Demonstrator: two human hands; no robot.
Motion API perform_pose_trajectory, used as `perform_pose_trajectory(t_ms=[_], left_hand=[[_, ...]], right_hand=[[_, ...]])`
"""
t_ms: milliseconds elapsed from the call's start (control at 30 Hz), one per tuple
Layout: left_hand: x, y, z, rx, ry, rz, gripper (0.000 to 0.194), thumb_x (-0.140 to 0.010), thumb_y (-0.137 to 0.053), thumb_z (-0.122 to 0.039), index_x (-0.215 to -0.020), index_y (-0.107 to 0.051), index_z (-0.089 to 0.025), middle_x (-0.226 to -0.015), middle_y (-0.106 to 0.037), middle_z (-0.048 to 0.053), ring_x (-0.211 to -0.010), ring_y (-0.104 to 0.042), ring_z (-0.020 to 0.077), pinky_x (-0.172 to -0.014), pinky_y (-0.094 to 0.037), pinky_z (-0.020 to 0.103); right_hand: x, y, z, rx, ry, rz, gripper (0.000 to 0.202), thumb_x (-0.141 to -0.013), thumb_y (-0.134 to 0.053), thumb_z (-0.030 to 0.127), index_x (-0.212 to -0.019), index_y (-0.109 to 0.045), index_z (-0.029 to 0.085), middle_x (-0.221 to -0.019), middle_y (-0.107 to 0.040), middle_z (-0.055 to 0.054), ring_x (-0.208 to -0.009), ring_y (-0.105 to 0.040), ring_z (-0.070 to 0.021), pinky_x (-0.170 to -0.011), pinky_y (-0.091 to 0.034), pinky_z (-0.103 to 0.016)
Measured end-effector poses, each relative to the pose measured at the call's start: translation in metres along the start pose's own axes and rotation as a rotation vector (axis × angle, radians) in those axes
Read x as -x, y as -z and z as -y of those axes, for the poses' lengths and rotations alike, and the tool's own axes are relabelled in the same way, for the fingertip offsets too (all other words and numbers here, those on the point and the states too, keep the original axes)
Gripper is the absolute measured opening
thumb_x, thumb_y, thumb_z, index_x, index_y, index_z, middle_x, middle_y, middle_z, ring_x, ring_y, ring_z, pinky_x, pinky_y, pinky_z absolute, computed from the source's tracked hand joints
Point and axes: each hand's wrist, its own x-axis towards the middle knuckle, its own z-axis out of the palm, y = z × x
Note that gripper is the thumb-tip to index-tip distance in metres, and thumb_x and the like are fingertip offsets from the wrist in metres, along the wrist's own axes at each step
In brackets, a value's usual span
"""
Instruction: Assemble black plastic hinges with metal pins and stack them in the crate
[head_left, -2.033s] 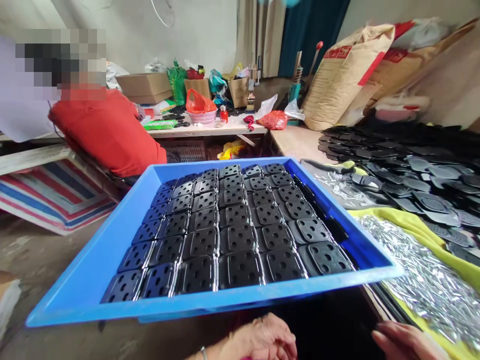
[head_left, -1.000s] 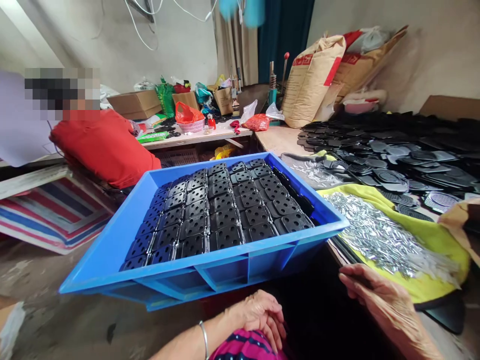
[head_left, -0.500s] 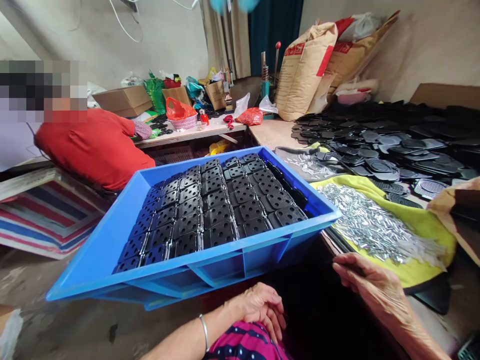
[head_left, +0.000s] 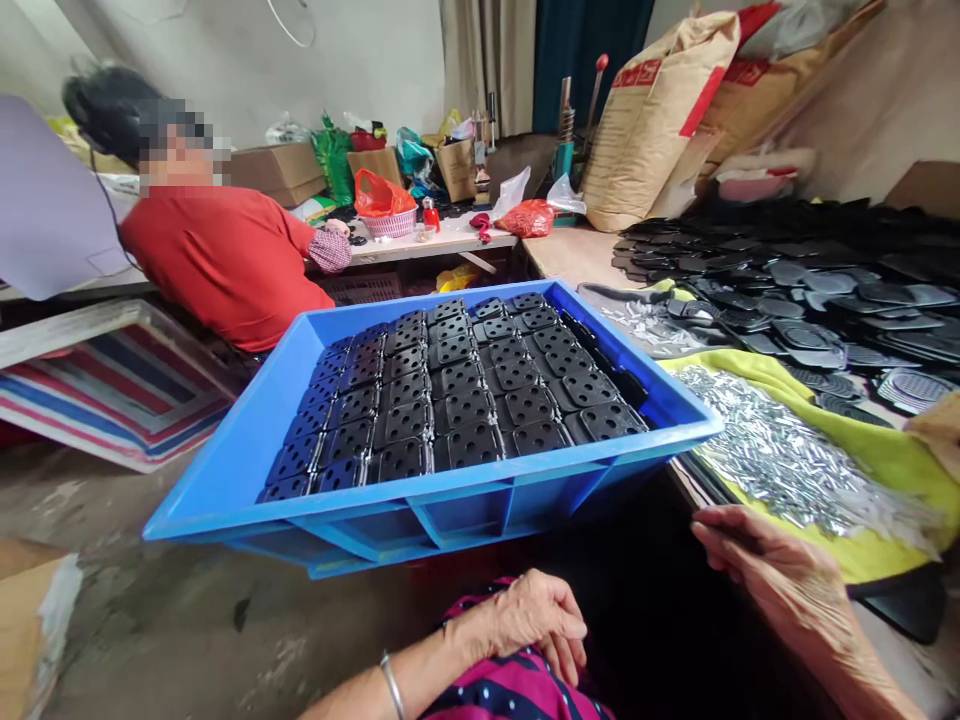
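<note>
Desk (head_left: 562, 262): It is tan and goes down the right side. Lots of things sit on top of it.
Person in red (head_left: 217, 260): Someone sits at the far left, with one arm reaching out to the right.
Black heap (head_left: 817, 275): Lots and lots of flat black pieces lie on the right part of the desk, one on top of another.
Paper sack (head_left: 652, 130): It is tall and brown. It stands at the back and leans a bit.
Blue tub (head_left: 465, 515): It is in the middle, in front of both hands. Its near right corner is by the edge of the desk.
Yellow cloth (head_left: 892, 445): It lies on the desk, to the right of the blue tub.
Striped clothes (head_left: 517, 690): They are pink and dark with white dots, and they cover the lap.
Right hand (head_left: 772, 560): It is at the desk edge, beside the yellow cloth. The fingers are close together. I can't tell if they hold anything.
Left hand (head_left: 529, 615): It rests on the striped clothes. The fingers are loosely bent, and the palm is hidden, so I can't tell if something is in it.
Black blocks (head_left: 465, 410): They sit in rows in the blue tub. They have round dark spots.
Bracelet (head_left: 391, 685): It is silver and goes around the left wrist.
Metal pins (head_left: 780, 460): They are tiny and shiny, in a pile on the yellow cloth, near the right hand.
</note>
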Motion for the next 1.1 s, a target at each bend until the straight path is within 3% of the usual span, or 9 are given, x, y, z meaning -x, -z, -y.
perform_pose_trajectory(t_ms=[400,533,833,967,1100], left_hand=[[-0.006,0.019,0.015,0.151,-0.050,0.074,0.022,-0.050,-0.061,-0.025,-0.065,-0.052,-0.013,-0.056,-0.063,0.008,-0.046,-0.062,0.0231,-0.043,-0.048,0.036],[-0.013,0.021,0.019,0.186,-0.038,0.109,0.022,-0.048,-0.061,-0.024,-0.065,-0.052,-0.012,-0.055,-0.063,0.009,-0.045,-0.061,0.0238,-0.042,-0.047,0.036],[-0.016,0.021,0.016,0.178,0.010,0.138,0.013,-0.049,-0.053,-0.022,-0.055,-0.055,-0.011,-0.051,-0.061,0.010,-0.042,-0.059,0.0226,-0.041,-0.045,0.034],[-0.021,0.018,0.012,0.141,0.044,0.138,0.013,-0.047,-0.047,-0.019,-0.049,-0.057,-0.012,-0.045,-0.058,0.009,-0.038,-0.057,0.0204,-0.038,-0.042,0.029],[-0.029,0.020,0.012,0.132,0.081,0.163,0.011,-0.045,-0.046,-0.019,-0.048,-0.055,-0.013,-0.047,-0.060,0.010,-0.040,-0.058,0.0219,-0.039,-0.042,0.031]], right_hand=[[0.012,-0.002,0.030,0.053,-0.026,-0.125,0.032,-0.067,-0.060,0.052,-0.078,-0.066,0.022,-0.047,-0.058,0.001,-0.045,-0.051,-0.0152,-0.047,-0.040,-0.027],[0.014,0.001,0.040,0.127,-0.069,-0.048,0.031,-0.066,-0.060,0.052,-0.076,-0.065,0.023,-0.050,-0.062,0.001,-0.050,-0.058,-0.0188,-0.051,-0.043,-0.028],[0.008,0.005,0.038,0.203,-0.254,-0.017,0.041,-0.059,-0.062,0.058,-0.081,-0.067,0.024,-0.058,-0.067,0.000,-0.058,-0.065,-0.0243,-0.057,-0.049,-0.033],[0.007,0.003,0.031,0.166,-0.227,-0.069,0.037,-0.053,-0.064,0.059,-0.074,-0.068,0.029,-0.068,-0.070,-0.001,-0.058,-0.064,-0.0265,-0.056,-0.052,-0.037],[0.006,0.004,0.015,0.121,-0.207,-0.026,0.035,-0.057,-0.063,0.059,-0.080,-0.068,0.033,-0.080,-0.071,-0.001,-0.065,-0.065,-0.0276,-0.055,-0.053,-0.038]])
